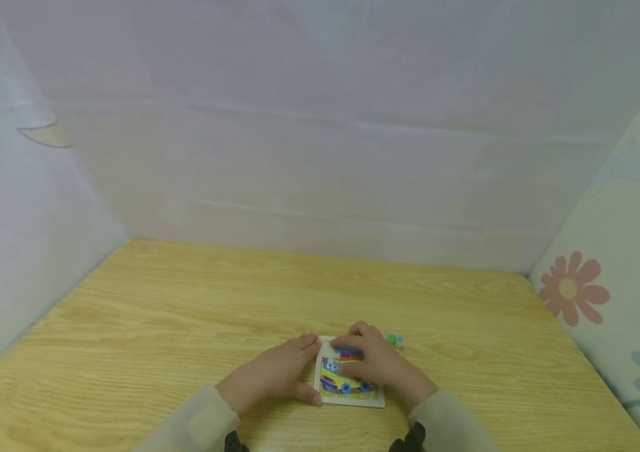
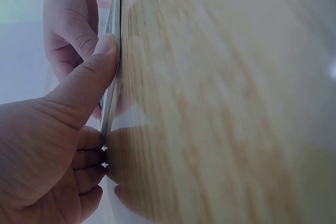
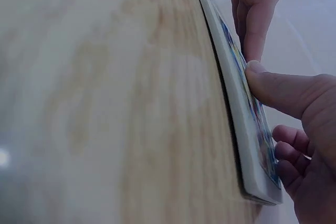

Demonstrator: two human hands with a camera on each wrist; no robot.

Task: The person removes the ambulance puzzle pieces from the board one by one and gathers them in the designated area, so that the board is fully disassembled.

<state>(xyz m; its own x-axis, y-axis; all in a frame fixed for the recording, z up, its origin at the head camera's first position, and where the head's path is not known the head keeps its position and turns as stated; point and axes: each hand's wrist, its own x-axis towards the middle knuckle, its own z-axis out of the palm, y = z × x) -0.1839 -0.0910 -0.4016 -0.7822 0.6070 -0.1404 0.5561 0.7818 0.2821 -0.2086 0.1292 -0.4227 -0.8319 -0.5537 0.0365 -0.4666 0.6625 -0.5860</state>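
A small jigsaw puzzle board (image 1: 348, 399) with a pale frame lies flat on the table; its picture shows a yellow vehicle with eyes and blue wheels. My left hand (image 1: 280, 373) rests along the board's left side, thumb against the near corner and fingers by the far one. Over the picture is my right hand (image 1: 379, 358), its thumb (image 3: 262, 80) and forefinger spread and touching the surface. The right hand covers the upper right of the picture. Beside it lie green and blue puzzle pieces (image 1: 394, 341), partly hidden.
The wood-grain table (image 1: 184, 314) extends around the board on all sides. A pale cloth wall (image 1: 320, 157) stands along the back edge, and a flower-printed one (image 1: 608, 314) borders the right.
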